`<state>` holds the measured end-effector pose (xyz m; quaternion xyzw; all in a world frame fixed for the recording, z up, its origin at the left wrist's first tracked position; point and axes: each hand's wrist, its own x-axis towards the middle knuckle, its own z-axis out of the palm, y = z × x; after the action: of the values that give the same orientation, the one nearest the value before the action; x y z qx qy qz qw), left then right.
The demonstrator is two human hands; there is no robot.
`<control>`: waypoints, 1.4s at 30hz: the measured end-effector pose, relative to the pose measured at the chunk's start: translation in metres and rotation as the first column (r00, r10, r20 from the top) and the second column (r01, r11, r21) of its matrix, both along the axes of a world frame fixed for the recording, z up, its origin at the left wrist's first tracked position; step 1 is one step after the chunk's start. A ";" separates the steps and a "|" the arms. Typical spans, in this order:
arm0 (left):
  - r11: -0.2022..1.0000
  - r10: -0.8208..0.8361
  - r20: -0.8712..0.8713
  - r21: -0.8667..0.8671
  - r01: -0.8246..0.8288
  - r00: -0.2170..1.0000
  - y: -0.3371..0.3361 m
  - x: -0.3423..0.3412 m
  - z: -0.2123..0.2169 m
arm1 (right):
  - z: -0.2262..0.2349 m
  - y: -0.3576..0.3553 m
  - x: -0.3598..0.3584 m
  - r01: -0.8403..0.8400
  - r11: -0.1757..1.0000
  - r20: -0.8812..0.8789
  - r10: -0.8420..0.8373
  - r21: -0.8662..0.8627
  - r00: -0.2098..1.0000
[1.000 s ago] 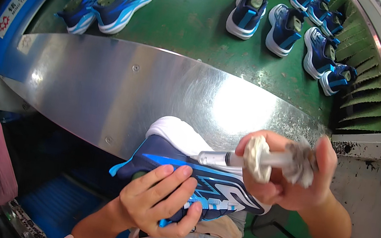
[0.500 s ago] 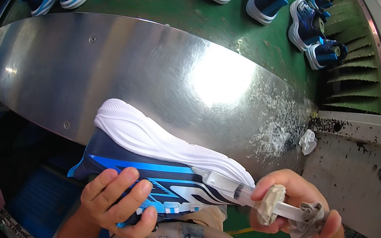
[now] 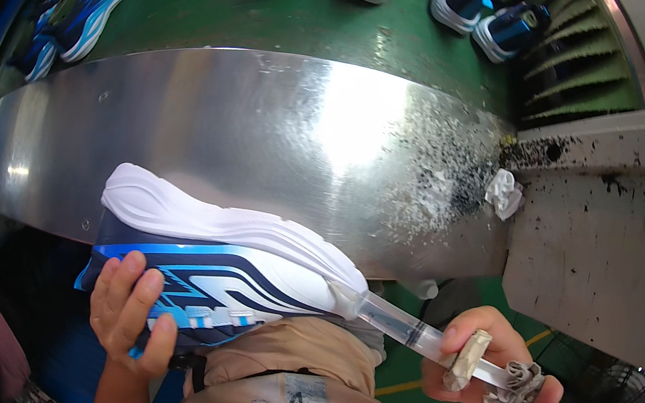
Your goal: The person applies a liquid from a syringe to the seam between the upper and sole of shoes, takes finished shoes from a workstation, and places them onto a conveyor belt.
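Note:
A blue, navy and white running shoe (image 3: 222, 261) lies on its side in the air, its thick white sole facing away from me and its heel to the left. Fingers of my left hand (image 3: 132, 306) are closed around its collar and laces. My right hand (image 3: 495, 361) grips a clear plastic syringe (image 3: 404, 328), with wrapped tape or cloth at its flange and plunger end. The syringe's tip touches the seam between sole and upper near the toe. Dark marks show through the barrel; I cannot make out the contents.
A shiny metal ledge (image 3: 209, 126) runs across in front of me, stained with flakes at its right. Crumpled white paper (image 3: 504, 194) lies at that end. Beyond, a green conveyor belt (image 3: 193, 7) carries several similar shoes (image 3: 101, 6) toward a flap-curtained opening (image 3: 589, 62).
The shoe has moved left, and the syringe tip has shifted along the seam from the midfoot toward the toe. The view has turned slightly, and the shoes on the belt appear farther left.

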<state>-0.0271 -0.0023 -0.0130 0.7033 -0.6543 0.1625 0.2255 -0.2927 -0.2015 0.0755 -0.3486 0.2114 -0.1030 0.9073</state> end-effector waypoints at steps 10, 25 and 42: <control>0.991 -0.097 0.026 0.095 0.094 0.995 -0.030 0.004 0.032 | -0.016 0.015 -0.022 0.237 0.964 -0.090 -0.227 0.119 0.970; 0.973 -0.100 -0.104 0.199 0.119 0.990 -0.079 0.013 0.056 | -0.042 0.026 -0.023 0.286 0.945 0.053 -0.281 -0.159 0.958; 0.817 0.081 -0.644 0.480 0.319 0.761 -0.182 0.056 0.085 | -0.096 0.033 -0.008 0.352 0.848 0.301 -0.242 -0.397 0.923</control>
<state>0.0286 -0.1840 0.0724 0.7044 -0.6013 -0.3019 0.2263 -0.3002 -0.1685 -0.0203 -0.4939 0.1232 -0.3296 0.7951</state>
